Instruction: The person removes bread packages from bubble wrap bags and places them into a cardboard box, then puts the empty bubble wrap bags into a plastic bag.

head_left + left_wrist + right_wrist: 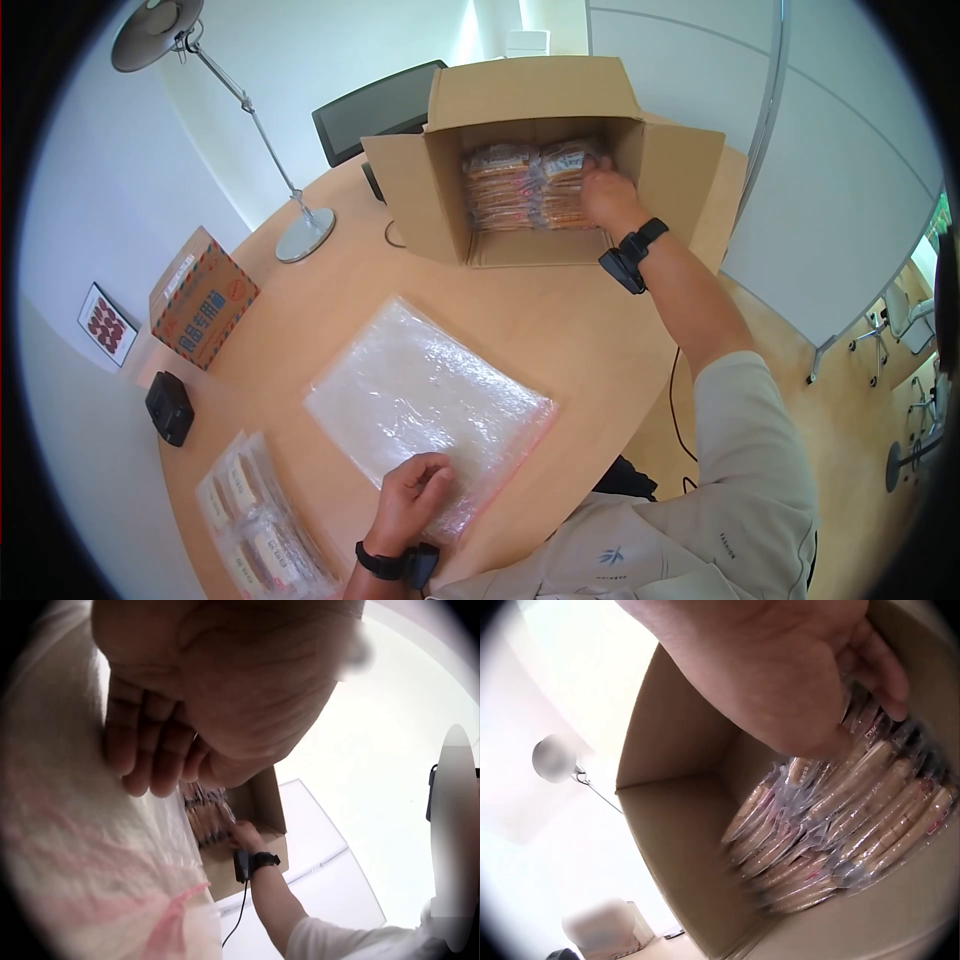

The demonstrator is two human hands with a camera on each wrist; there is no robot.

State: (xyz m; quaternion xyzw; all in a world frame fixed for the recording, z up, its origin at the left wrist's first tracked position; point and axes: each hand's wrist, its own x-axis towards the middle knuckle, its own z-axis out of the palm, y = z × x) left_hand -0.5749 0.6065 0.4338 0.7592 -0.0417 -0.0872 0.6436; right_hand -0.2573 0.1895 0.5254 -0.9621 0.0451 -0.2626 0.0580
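Note:
Inside the open cardboard box lie two side-by-side stacks of flat, brownish packets in clear plastic wrap. My right hand reaches in from the right, its fingers and thumb bent around the end of a labelled packet at the top of the right stack. The palm hides part of that grip in the right wrist view. Near me, my left hand rests loosely curled on a pile of clear plastic bags with a pinkish edge; nothing shows in its fingers.
Several bagged packets with white labels lie at the table's front left. A printed carton, a black device and a desk lamp stand along the left side. Behind the box is a monitor. The table's right edge curves below my right arm.

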